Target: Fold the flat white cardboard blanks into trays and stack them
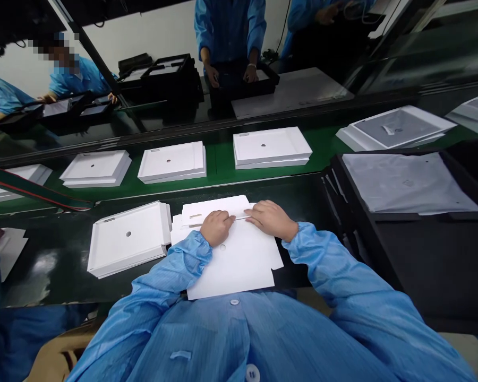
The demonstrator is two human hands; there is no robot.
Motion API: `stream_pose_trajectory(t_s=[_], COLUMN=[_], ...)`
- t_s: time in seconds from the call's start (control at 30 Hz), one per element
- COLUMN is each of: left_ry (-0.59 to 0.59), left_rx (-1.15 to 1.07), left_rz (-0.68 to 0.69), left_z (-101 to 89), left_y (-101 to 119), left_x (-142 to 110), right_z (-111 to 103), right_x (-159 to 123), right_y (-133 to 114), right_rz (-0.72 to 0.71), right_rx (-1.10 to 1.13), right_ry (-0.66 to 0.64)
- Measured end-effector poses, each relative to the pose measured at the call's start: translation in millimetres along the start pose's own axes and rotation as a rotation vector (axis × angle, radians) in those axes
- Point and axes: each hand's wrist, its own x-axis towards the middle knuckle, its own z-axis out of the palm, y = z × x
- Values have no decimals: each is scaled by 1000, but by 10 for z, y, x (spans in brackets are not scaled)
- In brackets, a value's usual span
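In the head view, the only one I have here, the white card (pixel 235 265) lies on the dark table (pixel 63 265) in front of the body, under both hands. What matters is its narrow folded edge: it runs sideways between the left hand (pixel 217 228) and the right hand (pixel 270 218), so neither is clearly nearer. From this edge the card spreads back toward the body. The left fingers are curled and, as I judge, pinch the edge with the thumb; the right fingers point inward and seem to pinch it also (their undersides are hidden from me, so I cannot tell how firmly).

About the containers: just left of the card is a white tray (pixel 129 239) with a round hole in its floor. To the right, the black case (pixel 434 265) carries a translucent sheet (pixel 414 183) in its far part.
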Motion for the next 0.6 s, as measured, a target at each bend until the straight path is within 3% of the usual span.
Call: stream_pose_trajectory(t_s=[0.2, 0.37, 0.6], left_ry=[-19, -42, -87], left_rx=[-62, -139, -198], left_rz=[-20, -74, -288], left_z=[3, -143, -367], left_y=[4, -114, -757], left_x=[28, -33, -833], right_z=[-9, 17, 129], right_x=[-41, -88, -277], right_y=[130, 147, 323], right_rz=[69, 67, 43], right_rx=[110, 93, 107], right_ry=[-23, 8, 28])
